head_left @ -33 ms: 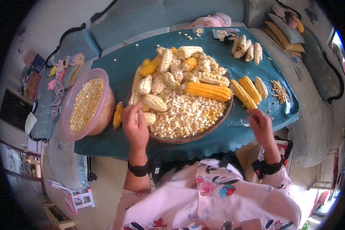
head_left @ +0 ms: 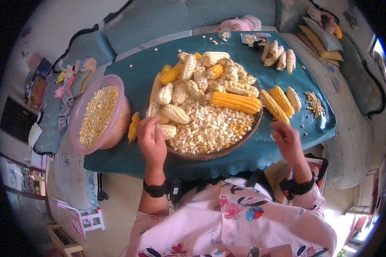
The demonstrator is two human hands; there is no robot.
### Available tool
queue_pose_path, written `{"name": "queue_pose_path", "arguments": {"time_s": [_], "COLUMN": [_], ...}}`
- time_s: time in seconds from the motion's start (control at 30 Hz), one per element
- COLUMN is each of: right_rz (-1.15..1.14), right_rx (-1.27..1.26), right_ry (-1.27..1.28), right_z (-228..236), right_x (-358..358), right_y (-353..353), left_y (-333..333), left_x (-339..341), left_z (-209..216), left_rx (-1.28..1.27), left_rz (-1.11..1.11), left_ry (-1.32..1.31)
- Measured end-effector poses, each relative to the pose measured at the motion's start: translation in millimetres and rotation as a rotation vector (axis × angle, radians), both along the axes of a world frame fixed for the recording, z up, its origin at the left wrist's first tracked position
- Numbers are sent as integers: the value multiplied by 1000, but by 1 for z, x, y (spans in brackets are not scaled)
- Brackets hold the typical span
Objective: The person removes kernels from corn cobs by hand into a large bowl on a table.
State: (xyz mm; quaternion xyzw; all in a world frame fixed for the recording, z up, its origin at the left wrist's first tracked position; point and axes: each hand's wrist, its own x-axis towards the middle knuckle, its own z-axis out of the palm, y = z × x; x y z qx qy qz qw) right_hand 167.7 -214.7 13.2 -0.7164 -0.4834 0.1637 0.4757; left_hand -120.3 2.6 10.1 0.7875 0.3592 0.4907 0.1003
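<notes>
My left hand point(head_left: 152, 139) is closed round a pale corn cob point(head_left: 169, 131) at the near left rim of a round, shallow basket point(head_left: 210, 157). The cob's far end pokes out past my thumb. White and yellow loose kernels point(head_left: 206, 132) fill the front of the basket, and whole pale ears point(head_left: 174, 114) are heaped behind them. A big yellow ear point(head_left: 233, 102) lies across the kernels on the right. My right hand point(head_left: 287, 139) hovers at the table's near right with curled fingers; a small pale bit shows at the fingertips, too indistinct to name.
A pink tub point(head_left: 123, 98) of kernels stands left, with a yellow cob point(head_left: 134, 127) beside it. Yellow ears point(head_left: 273, 107) and a kernel pile point(head_left: 314, 105) lie right on the green tablecloth point(head_left: 133, 81). Stripped cobs point(head_left: 274, 55) and a small clear cup point(head_left: 224, 35) are farther back.
My right hand has shifted slightly to the left and its fingers have curled a little more. My left hand keeps its place on the cob. The view has moved slightly.
</notes>
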Motion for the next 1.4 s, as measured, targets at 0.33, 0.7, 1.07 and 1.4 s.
{"name": "queue_pose_path", "arguments": {"time_s": [0.33,0.7,1.07,1.4], "right_rz": [511,523,286,328], "right_rx": [130,126,149,-38], "right_ry": [-375,-838,-946,-643], "right_z": [27,9,50,44], "right_x": [-74,-91,-79,-68], "right_y": [83,145,198,221], "left_y": [-5,-21,-47,-49], "left_x": [-33,-24,7,7], "left_z": [-14,-17,-30,-29], "left_rx": [58,105,117,82], "left_rz": [183,155,-69,-172], "left_ry": [89,137,60,8]}}
